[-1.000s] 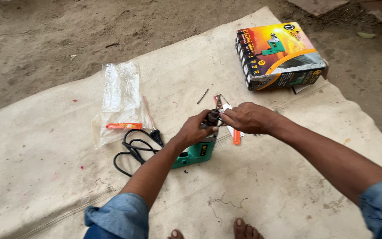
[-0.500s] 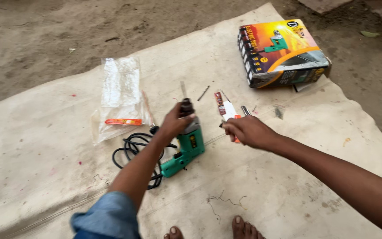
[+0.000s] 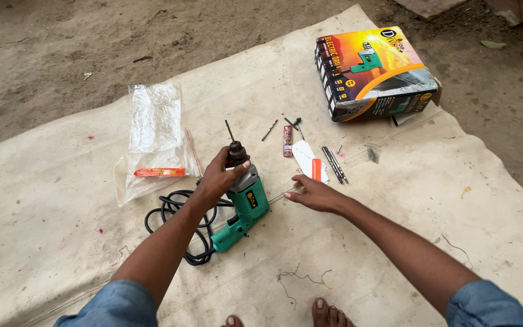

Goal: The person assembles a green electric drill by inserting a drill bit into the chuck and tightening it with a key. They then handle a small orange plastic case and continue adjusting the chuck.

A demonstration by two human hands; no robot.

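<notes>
My left hand point(image 3: 219, 177) grips the front of a green electric drill point(image 3: 246, 206) just behind its dark chuck point(image 3: 236, 152), which carries a thin bit pointing up and away. The drill rests on a pale cloth point(image 3: 394, 230), with its black cord point(image 3: 174, 224) coiled to the left. To the right of the drill, my right hand point(image 3: 313, 192) hovers low over the cloth, fingers spread and holding nothing. Just beyond that hand lie an orange-handled tool on a white card point(image 3: 311, 162), loose drill bits point(image 3: 334, 165) and a small red packet point(image 3: 287, 140).
A colourful cardboard drill box point(image 3: 373, 72) stands at the far right of the cloth. A clear plastic bag point(image 3: 152, 136) with an orange strip lies at the left. Bare dirt ground point(image 3: 62, 54) surrounds the cloth. My toes point(image 3: 328, 313) show at the bottom edge.
My right hand let go of the chuck and drew away to the right, now open over the cloth. The left hand keeps the drill, now tilted with the bit pointing up.
</notes>
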